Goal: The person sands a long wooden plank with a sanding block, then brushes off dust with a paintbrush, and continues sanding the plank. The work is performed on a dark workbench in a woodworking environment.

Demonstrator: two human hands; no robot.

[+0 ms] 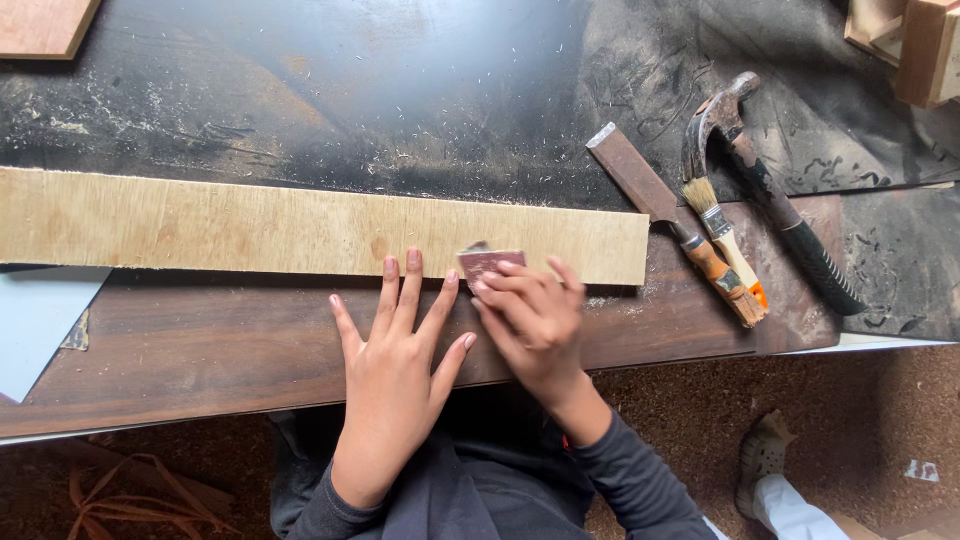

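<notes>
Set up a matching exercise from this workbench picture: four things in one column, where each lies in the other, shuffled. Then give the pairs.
Things:
1. long pale plywood strip
2. small reddish-brown sandpaper piece
3. flat steel chisel with orange wooden handle
4. claw hammer with black grip

Places:
A. farthest right of the tools, head pointing away from the person
B. under the right hand fingertips, at the strip's near edge
C. across the bench, the left hand fingertips resting on its near edge
D. just past the strip's right end, beside a small paintbrush

Pairs: 1-C, 2-B, 3-D, 4-A
</notes>
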